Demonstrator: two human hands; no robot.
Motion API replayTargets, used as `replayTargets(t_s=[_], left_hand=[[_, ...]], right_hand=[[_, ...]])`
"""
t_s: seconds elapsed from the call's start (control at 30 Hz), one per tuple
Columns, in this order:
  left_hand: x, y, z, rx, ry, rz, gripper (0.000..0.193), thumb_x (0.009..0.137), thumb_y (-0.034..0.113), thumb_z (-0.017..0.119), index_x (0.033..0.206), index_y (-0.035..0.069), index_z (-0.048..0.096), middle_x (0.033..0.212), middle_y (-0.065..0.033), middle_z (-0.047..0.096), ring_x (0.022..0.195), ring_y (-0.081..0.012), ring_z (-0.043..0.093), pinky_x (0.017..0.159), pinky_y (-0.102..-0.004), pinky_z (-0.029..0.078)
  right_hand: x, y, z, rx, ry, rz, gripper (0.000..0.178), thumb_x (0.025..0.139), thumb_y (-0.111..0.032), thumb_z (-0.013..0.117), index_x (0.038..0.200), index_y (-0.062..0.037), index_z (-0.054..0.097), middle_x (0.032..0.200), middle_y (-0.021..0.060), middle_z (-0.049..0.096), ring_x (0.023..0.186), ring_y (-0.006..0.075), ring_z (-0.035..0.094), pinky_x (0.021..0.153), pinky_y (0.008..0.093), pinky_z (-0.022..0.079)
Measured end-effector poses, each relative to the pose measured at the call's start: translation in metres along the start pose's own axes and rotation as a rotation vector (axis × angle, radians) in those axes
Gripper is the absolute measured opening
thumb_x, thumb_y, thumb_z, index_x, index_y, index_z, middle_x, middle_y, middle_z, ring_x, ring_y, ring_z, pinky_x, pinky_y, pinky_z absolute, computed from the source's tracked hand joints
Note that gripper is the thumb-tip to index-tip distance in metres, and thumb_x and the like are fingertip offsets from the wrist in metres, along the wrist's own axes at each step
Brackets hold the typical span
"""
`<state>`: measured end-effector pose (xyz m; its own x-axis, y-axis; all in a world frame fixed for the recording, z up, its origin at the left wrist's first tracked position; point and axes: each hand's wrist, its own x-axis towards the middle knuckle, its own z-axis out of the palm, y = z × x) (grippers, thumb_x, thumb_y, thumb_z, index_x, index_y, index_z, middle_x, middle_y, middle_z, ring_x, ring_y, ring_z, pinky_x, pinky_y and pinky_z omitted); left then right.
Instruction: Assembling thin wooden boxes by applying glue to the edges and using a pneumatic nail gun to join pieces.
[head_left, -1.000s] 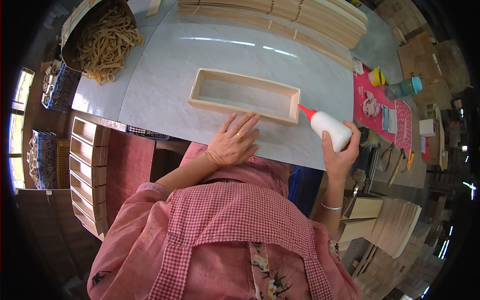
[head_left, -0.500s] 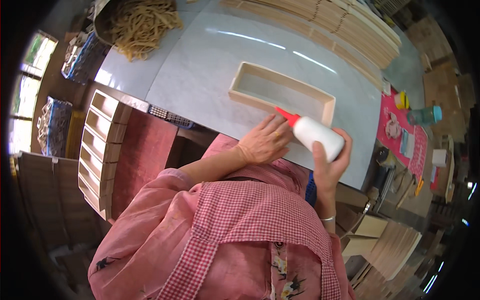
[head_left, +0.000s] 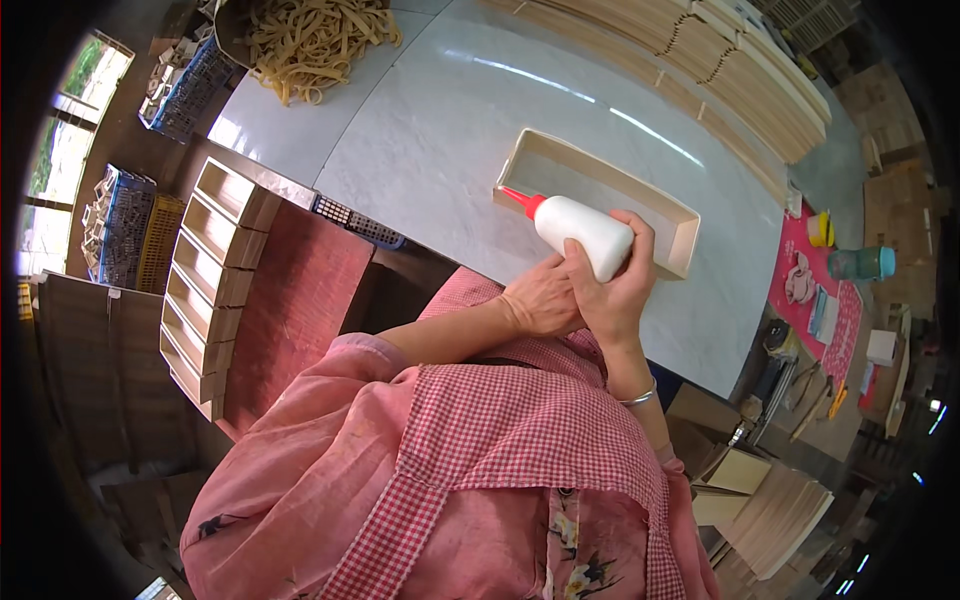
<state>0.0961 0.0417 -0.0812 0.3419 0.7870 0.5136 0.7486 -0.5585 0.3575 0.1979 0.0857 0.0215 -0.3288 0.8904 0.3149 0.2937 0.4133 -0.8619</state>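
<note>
My right hand [head_left: 618, 290] is wrapped round a white squeeze bottle [head_left: 582, 232] with a red cap and a thin red nozzle. The bottle is tilted to the left, its tip over the near left side of a shallow wooden frame [head_left: 615, 160]. That long, pale rectangular frame lies on the grey table. Close to the table's front edge, my left hand [head_left: 543, 298] rests against the right one. What shows of its fingers is stretched out with nothing in them; their tips are hidden behind the right hand.
Rubber bands [head_left: 315, 45] are heaped at the far left of the grey tabletop [head_left: 420, 150]. Bundled wooden slats [head_left: 690, 45] lie along its far side. Stacked pale wooden frames [head_left: 205, 270] stand on a red board [head_left: 295, 310] at left. A teal jar [head_left: 862, 263] stands at right.
My right hand has brought the bottle leftward, so its nozzle now lies over the frame's left side. My left hand has drawn back under the right one. The whole view has shifted slightly.
</note>
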Motion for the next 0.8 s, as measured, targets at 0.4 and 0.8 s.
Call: replayTargets(t_s=[0.4,0.8], left_hand=[[0.011,0.005,-0.016,0.118,-0.052,0.025,0.043,0.089,0.033,0.064,0.118,0.002,0.065,0.127,-0.0155,0.059,0.122,-0.0333,0.051,0.114,-0.0502,0.036],[0.017,0.011,-0.026,0.118,-0.092,-0.034,0.047,0.086,0.033,0.069,0.123,0.005,0.061,0.139,-0.0146,0.053,0.134,-0.0314,0.047,0.115,-0.0461,0.036]], right_hand=[[-0.017,0.004,-0.048,-0.124,0.177,-0.015,0.051,0.077,-0.014,0.080,0.120,-0.0015,0.055,0.104,0.0151,0.065,0.083,0.0273,0.063,0.073,0.0361,0.054],[-0.047,0.006,-0.101,-0.207,0.303,0.100,0.050,0.079,-0.014,0.079,0.121,-0.0019,0.055,0.106,0.0149,0.064,0.084,0.0259,0.062,0.075,0.0362,0.053]])
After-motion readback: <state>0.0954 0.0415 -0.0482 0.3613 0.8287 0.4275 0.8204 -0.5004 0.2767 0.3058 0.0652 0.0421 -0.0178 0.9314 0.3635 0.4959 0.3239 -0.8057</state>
